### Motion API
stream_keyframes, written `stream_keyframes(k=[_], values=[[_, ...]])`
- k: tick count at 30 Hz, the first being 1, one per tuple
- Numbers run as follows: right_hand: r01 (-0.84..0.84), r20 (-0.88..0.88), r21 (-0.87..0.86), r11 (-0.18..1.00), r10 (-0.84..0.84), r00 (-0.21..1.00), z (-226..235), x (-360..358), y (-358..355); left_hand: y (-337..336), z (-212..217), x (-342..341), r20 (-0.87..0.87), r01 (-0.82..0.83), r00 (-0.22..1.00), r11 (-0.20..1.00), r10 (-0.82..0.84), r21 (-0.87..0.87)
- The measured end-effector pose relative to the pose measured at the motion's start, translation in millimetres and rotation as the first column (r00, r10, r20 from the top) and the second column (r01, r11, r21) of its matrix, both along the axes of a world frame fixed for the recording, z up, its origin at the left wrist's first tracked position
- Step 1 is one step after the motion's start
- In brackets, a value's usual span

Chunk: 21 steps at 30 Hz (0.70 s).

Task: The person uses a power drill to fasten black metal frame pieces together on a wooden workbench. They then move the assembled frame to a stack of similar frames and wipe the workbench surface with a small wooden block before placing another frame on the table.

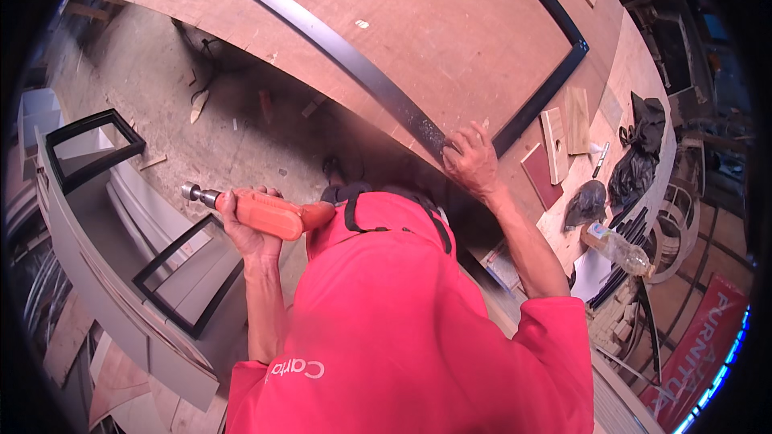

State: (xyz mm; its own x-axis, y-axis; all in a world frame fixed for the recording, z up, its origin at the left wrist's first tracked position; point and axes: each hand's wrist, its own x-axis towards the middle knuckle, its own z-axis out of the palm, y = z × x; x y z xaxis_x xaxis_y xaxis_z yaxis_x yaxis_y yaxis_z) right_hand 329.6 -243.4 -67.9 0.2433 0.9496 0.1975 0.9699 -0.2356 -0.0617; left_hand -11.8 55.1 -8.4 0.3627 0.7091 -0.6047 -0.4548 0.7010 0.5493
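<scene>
Gripping the orange power tool (272,217) in the left hand (252,243), below and to the left of the large dark frame (342,55), with fingers wrapped around the tool body. Pointing its silver tip (192,191) leftward, away from the large dark frame. Resting the right hand (472,162) at the near corner of the large dark frame, with fingers curled (cannot tell whether pinching the bar or merely touching it). Holding both hands well apart. Supporting the large dark frame flat on the wooden worktop (450,40). Showing a pale wooden block (554,145), a thin wooden board (576,119) and a red-brown panel (540,177) just to the right of the large dark frame. Showing black plastic bags (637,173) and a clear bottle (618,249) farther to its right. Exposing two smaller black frames (165,305) among pale panels (121,293), well to the left of the large dark frame and lower down. Wearing a red shirt (386,297), below the large dark frame.
</scene>
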Motion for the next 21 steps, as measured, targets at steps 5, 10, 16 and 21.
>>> stream_keyframes(k=[5, 10, 16, 21], values=[[-0.034, 0.053, -0.012, 0.999, 0.034, 0.998, 4, -1, 3, 0, 1, -2, 0.051, -0.021, 0.999, 0.999, 0.019, 0.03], [-0.126, 0.157, -0.111, 0.986, 0.142, 0.977, 7, -4, 6, 1, 0, -5, 0.021, -0.013, 1.0, 1.0, 0.013, 0.019], [-0.206, 0.206, -0.182, 0.962, 0.242, 0.948, 7, -2, 7, 2, -1, -4, 0.015, -0.036, 0.999, 0.999, 0.036, 0.005], [-0.299, 0.207, -0.172, 0.939, 0.331, 0.921, 7, 7, 5, 1, 2, -6, -0.039, -0.022, 0.999, 0.998, 0.019, -0.061]])
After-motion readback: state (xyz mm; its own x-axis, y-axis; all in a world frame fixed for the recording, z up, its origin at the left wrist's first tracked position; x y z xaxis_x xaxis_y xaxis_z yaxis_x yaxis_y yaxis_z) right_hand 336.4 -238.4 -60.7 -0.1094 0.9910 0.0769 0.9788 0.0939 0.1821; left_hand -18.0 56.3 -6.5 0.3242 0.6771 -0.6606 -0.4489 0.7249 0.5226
